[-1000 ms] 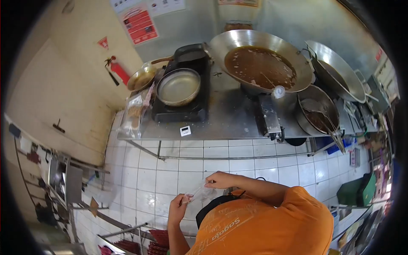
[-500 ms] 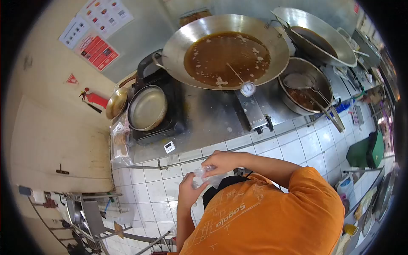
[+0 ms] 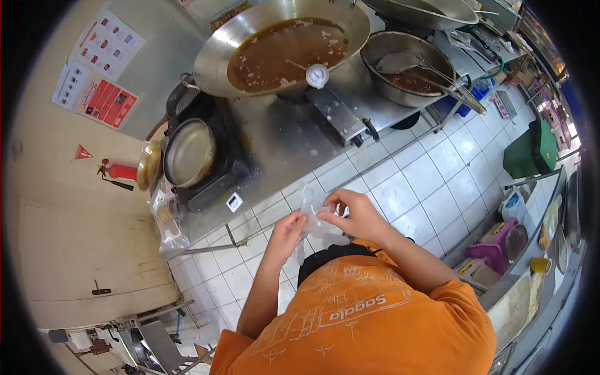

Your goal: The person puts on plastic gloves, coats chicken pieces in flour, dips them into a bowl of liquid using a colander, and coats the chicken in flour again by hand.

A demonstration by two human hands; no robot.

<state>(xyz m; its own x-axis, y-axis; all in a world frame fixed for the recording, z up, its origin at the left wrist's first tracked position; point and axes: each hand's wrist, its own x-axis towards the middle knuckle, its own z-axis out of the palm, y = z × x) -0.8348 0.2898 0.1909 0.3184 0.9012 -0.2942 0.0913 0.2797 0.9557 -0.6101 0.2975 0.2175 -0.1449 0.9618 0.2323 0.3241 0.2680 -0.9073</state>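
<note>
My left hand (image 3: pixel 286 236) pinches a thin clear plastic glove (image 3: pixel 319 226) in front of my waist. Narrow, finger-like ends of the plastic stick up and hang down around the fingertips. On its other side, my right hand (image 3: pixel 351 211) has thumb and fingers curled in on the plastic. Both hands are over the tiled floor, just short of the steel counter (image 3: pixel 275 159).
A big wok (image 3: pixel 212 65) of brown oil with a dial thermometer (image 3: pixel 317 75) stands on the counter. Nearby are a deep pot (image 3: pixel 400 94) with strainers and a small pan (image 3: pixel 190 153) on a black stove. A green bin (image 3: pixel 530 150) stands at right.
The view has swung right, so the counter and wok sit higher and further left. My hands have drawn slightly apart, and the plastic is more spread out between them.
</note>
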